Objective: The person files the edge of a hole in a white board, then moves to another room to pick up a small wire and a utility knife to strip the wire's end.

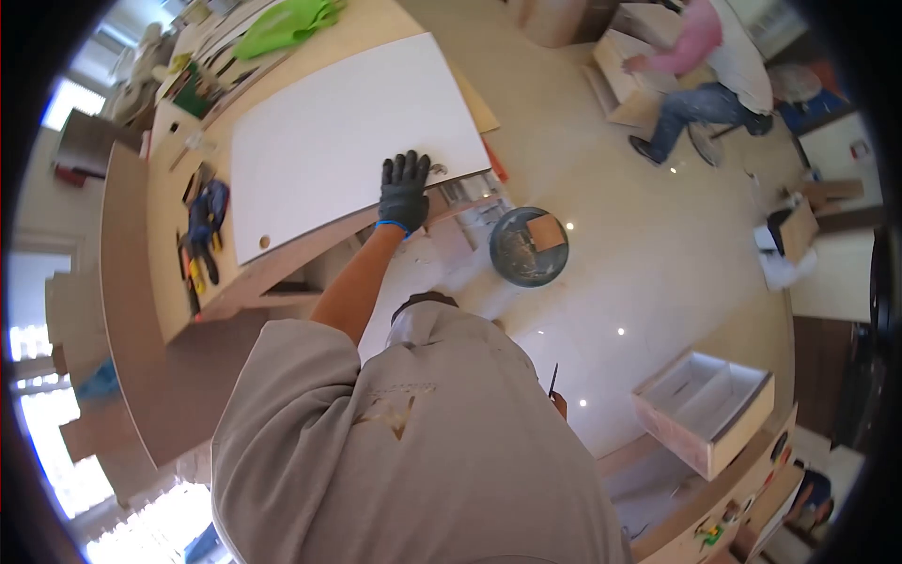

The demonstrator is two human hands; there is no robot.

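My left hand (405, 195), in a dark work glove with a blue cuff edge, lies flat with fingers stretched out near the edge of a white panel (338, 141). Close to its fingertips is a small round hinge hole (438, 169) in the panel; a second hole (264, 242) is at the opposite corner. My right hand (561, 404) shows only in part beside my body, mostly hidden by my grey shirt. Out of it sticks a thin, dark, pointed tool (553, 379), whose exact kind I cannot make out.
A blue-black drill (202, 226) and hand tools lie on the workbench (174, 291), with a green cloth (287, 26) farther back. A round stool (529, 268) stands on the floor. A drawer box (703, 409) is at right. Another person (714, 85) handles a wooden box at upper right.
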